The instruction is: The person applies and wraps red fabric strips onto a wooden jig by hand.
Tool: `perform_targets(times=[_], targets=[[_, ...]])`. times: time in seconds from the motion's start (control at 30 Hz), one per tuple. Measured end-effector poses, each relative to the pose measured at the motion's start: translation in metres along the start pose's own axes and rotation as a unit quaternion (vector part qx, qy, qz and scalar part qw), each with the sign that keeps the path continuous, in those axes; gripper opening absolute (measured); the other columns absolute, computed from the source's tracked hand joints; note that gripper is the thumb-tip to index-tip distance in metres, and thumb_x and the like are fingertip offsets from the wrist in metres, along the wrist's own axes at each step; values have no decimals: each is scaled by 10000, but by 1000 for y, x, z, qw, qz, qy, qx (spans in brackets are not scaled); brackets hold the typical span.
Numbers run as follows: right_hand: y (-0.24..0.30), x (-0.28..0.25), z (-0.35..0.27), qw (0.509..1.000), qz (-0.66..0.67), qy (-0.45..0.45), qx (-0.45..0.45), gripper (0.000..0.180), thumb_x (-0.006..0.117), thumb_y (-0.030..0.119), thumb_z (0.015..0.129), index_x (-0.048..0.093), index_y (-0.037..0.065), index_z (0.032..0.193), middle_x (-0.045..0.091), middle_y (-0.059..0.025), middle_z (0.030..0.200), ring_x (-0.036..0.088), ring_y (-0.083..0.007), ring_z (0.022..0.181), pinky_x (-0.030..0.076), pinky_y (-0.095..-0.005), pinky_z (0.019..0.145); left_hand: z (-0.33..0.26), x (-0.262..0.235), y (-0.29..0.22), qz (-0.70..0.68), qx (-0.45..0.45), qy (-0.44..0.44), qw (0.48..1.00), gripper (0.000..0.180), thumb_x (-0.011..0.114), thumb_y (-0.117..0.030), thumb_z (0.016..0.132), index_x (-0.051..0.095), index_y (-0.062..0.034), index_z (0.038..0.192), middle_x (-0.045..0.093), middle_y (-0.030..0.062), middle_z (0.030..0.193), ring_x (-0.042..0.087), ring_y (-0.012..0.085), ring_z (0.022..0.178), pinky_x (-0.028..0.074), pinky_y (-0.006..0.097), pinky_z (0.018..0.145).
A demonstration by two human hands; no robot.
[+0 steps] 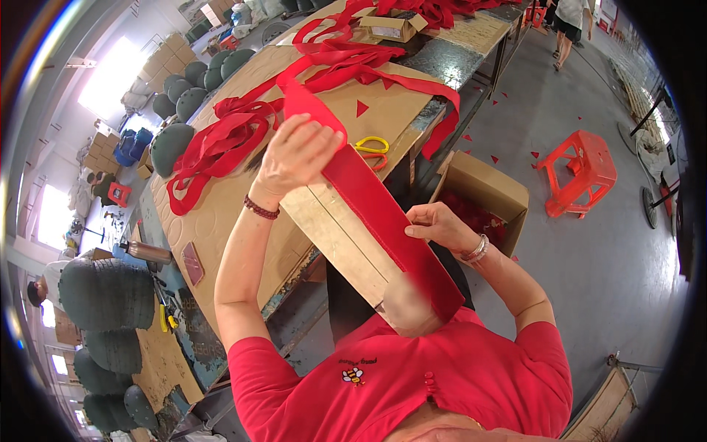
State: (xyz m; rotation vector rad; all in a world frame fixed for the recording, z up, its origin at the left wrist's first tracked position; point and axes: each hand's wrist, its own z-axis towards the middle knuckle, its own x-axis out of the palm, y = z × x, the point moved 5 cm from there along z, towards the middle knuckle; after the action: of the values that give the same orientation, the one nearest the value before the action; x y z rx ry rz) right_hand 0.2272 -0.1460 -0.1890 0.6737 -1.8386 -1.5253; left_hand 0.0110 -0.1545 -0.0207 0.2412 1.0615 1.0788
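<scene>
A long red fabric strip (pixel 375 214) lies along a pale wooden board (pixel 342 236) that slants in front of my body, its lower end near my shirt. My left hand (pixel 298 156) is closed round the strip at the board's upper end, and a red fold sticks up above the knuckles. Lower down, my right hand (pixel 440 227) pinches the strip's right edge between thumb and fingers. Scissors (pixel 372 147) with yellow and orange handles lie on the table just beyond the board. Loops of red strip (pixel 228 140) spread over the cardboard-covered table (pixel 213 228).
An open carton (pixel 508 195) with red scraps stands right of the table, and a red plastic stool (pixel 585 173) is farther right. A phone (pixel 192 263) and a metal bottle (pixel 147 252) are at left. Dark green domed pieces (pixel 107 295) line the left side. A person (pixel 568 26) walks far off.
</scene>
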Motion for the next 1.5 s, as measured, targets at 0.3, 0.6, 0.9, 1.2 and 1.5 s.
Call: perform_targets(times=[0.3, 0.6, 0.9, 1.2, 1.5], targets=[[-2, 4, 0, 999, 8, 20, -25, 79, 638, 65, 871, 635, 2, 919, 633, 35, 802, 551, -11, 706, 427, -166, 635, 10, -5, -47, -35, 170, 25, 984, 324, 659, -227, 799, 669, -105, 1099, 589, 20, 1198, 524, 200, 1166, 416, 458, 1030], [6, 0, -8, 999, 4, -14, -42, 118, 642, 76, 865, 648, -34, 908, 659, -12, 797, 581, -42, 711, 465, -191, 644, -11, 25, -71, -279, -292, 115, 907, 654, 792, -340, 621, 590, -11, 1149, 549, 130, 1077, 544, 315, 998, 462, 402, 861], [-1, -14, 7, 997, -14, -62, -46, 102, 652, 76, 838, 650, -26, 850, 639, 1, 745, 561, -40, 674, 453, -198, 622, -17, 30, -117, -284, -347, 11, 894, 533, 809, -231, 621, 633, 47, 1041, 584, 133, 1099, 555, 332, 1009, 481, 401, 852], [24, 2, 42, 960, -173, -136, -174, 195, 690, 121, 744, 616, -55, 785, 593, -168, 622, 600, -178, 584, 472, -317, 587, -19, 31, -110, -217, -301, -126, 920, 294, 661, 97, 679, 653, 41, 967, 605, 125, 942, 603, 293, 799, 512, 362, 686], [19, 38, 16, 956, -214, -147, -133, 213, 655, 132, 760, 617, -73, 798, 606, -202, 656, 615, -236, 592, 472, -331, 607, -53, 18, -139, -221, -340, -133, 904, 316, 687, 106, 636, 678, 42, 946, 628, 124, 923, 620, 279, 784, 522, 337, 669]])
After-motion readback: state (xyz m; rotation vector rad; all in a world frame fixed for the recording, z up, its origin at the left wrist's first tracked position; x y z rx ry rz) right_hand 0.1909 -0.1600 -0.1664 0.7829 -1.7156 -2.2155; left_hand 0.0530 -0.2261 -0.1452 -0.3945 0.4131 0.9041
